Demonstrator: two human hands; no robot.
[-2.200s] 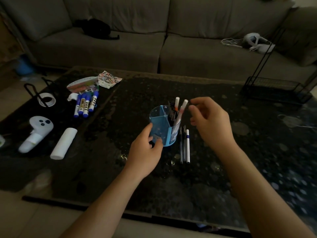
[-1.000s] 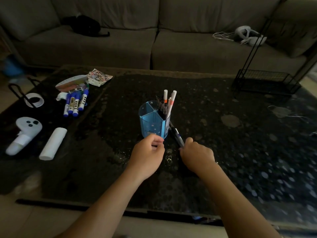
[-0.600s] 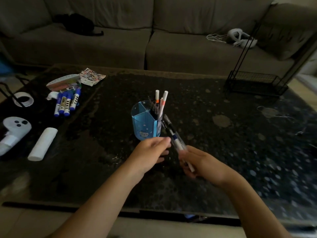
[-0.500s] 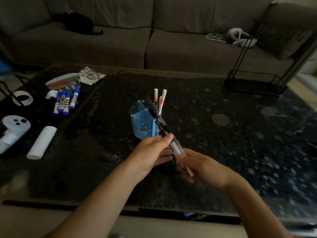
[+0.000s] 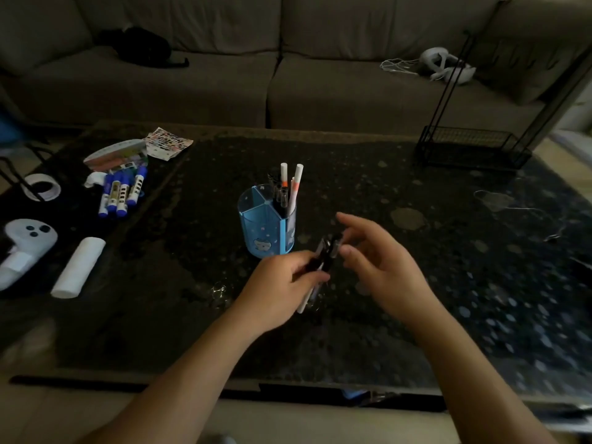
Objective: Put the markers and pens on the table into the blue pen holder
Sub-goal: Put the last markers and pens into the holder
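Dark table [image 5: 400,315], blue pen holder [image 5: 267,225] upright mid-table, several pens inside. Right hand [image 5: 381,267] open, fingers spread, just right of the held pens. Left hand [image 5: 282,290] closed around a bundle of pens [image 5: 325,257], tilted, near side of holder. Blue markers [image 5: 120,193] lying far left.

Bench [image 5: 368,331]: dark, glossy, speckled top. Pen holder [image 5: 256,227]: translucent blue plastic. Sofa [image 5: 224,75]: matt woven cloth. Rack [image 5: 471,149]: black wire metal.
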